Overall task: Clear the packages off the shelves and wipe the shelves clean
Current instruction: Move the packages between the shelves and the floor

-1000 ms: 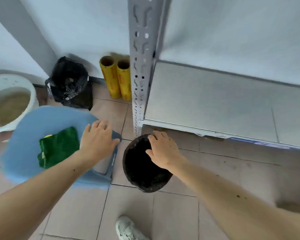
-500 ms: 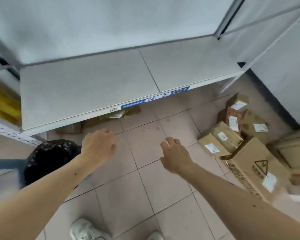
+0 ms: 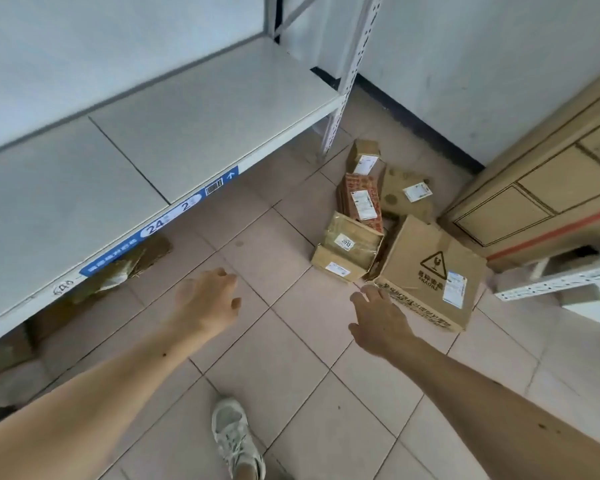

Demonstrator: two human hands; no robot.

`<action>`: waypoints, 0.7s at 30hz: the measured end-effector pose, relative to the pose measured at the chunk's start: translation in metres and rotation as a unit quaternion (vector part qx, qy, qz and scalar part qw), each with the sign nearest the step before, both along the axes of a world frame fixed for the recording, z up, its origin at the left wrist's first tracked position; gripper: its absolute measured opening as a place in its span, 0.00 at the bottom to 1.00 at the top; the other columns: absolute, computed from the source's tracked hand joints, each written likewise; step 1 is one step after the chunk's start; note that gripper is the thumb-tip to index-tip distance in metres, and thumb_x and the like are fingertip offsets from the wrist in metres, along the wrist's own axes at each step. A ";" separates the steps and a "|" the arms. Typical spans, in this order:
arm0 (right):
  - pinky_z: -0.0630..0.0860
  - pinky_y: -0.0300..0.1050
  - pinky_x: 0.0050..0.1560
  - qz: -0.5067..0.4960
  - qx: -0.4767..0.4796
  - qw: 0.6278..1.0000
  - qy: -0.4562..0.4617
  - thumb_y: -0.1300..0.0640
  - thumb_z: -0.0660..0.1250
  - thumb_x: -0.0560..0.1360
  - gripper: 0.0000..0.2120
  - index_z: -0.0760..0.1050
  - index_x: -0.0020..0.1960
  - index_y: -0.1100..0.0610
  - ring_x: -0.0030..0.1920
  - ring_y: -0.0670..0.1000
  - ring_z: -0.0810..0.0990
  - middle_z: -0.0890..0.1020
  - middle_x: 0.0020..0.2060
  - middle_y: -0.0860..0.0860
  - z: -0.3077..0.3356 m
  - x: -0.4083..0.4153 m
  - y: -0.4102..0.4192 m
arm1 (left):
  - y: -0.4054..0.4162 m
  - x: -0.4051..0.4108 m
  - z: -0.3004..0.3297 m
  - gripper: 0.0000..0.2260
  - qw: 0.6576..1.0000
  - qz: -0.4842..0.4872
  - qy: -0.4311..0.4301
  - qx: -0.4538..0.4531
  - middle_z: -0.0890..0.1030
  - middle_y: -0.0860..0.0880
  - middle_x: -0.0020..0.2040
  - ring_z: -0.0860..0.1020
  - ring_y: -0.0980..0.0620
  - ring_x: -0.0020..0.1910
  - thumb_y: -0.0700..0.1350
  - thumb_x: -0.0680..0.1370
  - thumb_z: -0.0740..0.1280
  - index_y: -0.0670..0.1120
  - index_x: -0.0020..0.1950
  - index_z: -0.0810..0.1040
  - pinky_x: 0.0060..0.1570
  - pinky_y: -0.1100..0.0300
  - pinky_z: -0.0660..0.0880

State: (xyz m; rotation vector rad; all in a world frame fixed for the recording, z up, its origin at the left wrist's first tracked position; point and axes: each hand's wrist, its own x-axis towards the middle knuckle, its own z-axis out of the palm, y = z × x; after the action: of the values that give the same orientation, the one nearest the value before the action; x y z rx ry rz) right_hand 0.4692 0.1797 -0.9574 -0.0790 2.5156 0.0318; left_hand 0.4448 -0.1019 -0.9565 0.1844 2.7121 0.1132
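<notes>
A person looks down at a tiled floor (image 3: pixel 291 341), both bare arms stretched forward. The left hand (image 3: pixel 207 303) is near the centre of the view, fingers loosely curled and grasping nothing. The right hand (image 3: pixel 378 322) is at about four o'clock from it, fingers relaxed and spread, also grasping nothing; its fingertips are just beside the near corner of a large cardboard box (image 3: pixel 430 275) printed with a fragile symbol, though whether they touch it cannot be told. The white metal shelf (image 3: pixel 146 147) fills the view from nine to twelve o'clock, its top surface bare, with a blue label strip (image 3: pixel 160 221) reading 24 and 2 along its front edge. The packages (image 3: pixel 361 216), several small cardboard parcels with white labels, lie heaped on the floor at about two o'clock, touching the large box. A flattened brown parcel (image 3: pixel 139 263) pokes out from under the shelf. A white sneaker (image 3: pixel 234 441) is at six o'clock.
</notes>
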 end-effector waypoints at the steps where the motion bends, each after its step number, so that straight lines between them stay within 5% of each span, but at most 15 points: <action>1: 0.70 0.51 0.68 -0.019 -0.001 1.000 -0.001 0.54 0.61 0.81 0.23 0.62 0.74 0.56 0.74 0.56 0.58 0.60 0.75 0.54 -0.003 -0.009 0.010 | 0.007 -0.014 -0.004 0.17 1.000 -0.012 -0.007 0.001 0.78 0.51 0.61 0.77 0.50 0.58 0.55 0.81 0.62 0.49 0.65 0.74 0.56 0.53 0.77; 10: 0.71 0.54 0.66 -0.152 -0.025 0.988 -0.007 0.51 0.65 0.79 0.28 0.59 0.75 0.55 0.73 0.55 0.61 0.63 0.73 0.53 -0.064 -0.057 0.079 | 0.069 -0.091 -0.062 0.20 0.996 -0.064 -0.051 -0.028 0.76 0.49 0.62 0.75 0.47 0.62 0.58 0.80 0.60 0.47 0.68 0.70 0.56 0.53 0.72; 21: 0.70 0.55 0.65 -0.276 -0.123 0.953 -0.016 0.43 0.75 0.71 0.40 0.58 0.75 0.54 0.71 0.58 0.66 0.68 0.70 0.55 -0.202 -0.116 0.146 | 0.147 -0.158 -0.212 0.35 0.987 0.026 -0.113 0.107 0.64 0.47 0.75 0.68 0.44 0.70 0.62 0.76 0.66 0.45 0.76 0.59 0.63 0.47 0.71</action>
State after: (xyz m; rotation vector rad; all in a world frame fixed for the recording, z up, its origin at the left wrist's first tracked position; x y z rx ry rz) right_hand 0.3527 0.3254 -1.1590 0.5178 2.4101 -0.5046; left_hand 0.2869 0.0456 -1.1682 0.1525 2.4752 0.4152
